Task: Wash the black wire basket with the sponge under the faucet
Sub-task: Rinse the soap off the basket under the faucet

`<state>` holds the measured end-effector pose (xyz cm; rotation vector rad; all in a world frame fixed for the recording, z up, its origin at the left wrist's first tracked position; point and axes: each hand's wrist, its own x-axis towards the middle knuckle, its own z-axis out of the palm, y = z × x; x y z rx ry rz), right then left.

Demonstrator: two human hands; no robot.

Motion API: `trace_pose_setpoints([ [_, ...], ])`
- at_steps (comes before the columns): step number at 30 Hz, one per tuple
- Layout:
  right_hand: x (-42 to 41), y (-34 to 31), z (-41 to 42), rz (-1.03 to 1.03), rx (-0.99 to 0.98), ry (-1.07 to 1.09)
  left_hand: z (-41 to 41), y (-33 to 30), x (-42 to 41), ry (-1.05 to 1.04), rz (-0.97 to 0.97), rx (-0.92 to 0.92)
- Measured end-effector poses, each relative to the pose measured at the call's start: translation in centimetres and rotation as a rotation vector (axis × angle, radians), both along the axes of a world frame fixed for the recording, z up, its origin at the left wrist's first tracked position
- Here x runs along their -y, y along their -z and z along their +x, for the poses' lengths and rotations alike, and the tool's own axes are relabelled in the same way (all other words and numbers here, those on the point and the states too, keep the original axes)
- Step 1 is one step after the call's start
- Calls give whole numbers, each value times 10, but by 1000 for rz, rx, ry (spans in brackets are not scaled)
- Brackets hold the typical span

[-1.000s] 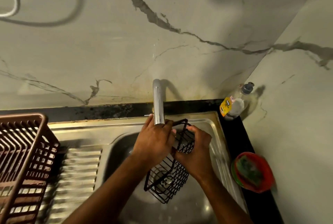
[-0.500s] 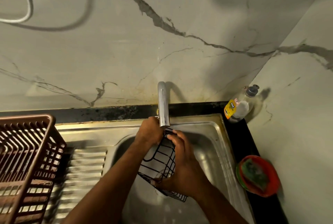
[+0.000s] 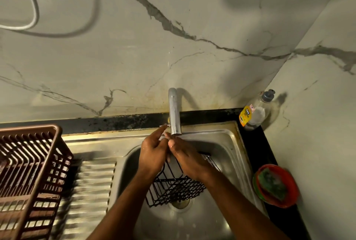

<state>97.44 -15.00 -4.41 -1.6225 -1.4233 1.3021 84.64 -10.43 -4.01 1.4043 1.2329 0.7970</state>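
Head view shows our hands, left (image 3: 154,155) and right (image 3: 187,157), loose-fingered under the faucet (image 3: 175,116), gripping nothing, basket (image 3: 176,185) in the sink (image 3: 229,143), sponge (image 3: 272,183) unused: scrubbing seems undone.

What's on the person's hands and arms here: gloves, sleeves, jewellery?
Nothing worn that shows. The left hand and right hand are bare, with no gloves, rings, watch or bands visible. Both forearms are uncovered as far as the bottom edge of the frame, no sleeve in view. The skin looks wet, with small glints on the backs of the hands. Lighting is dim, so fine marks cannot be told.
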Motion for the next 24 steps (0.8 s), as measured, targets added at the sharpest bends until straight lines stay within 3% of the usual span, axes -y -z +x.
trace_pose_setpoints([
  [4,-8,25,20,-52,167,124,-26,2,3,-79,46,76],
  [8,-18,31,35,-88,381,132,-54,3,-13,-131,63,-7],
  [10,-26,29,26,-86,492,121,-51,-3,-20,66,15,-262],
  [13,-34,20,9,-33,684,77,-37,-8,-21,337,134,-952],
  [14,-35,16,7,-5,722,58,-33,-7,-21,346,192,-1069],
  [16,-38,6,7,59,764,52,-28,-3,-18,309,226,-1095],
  [24,-36,6,-20,187,960,-10,-38,21,-20,113,83,-922],
])
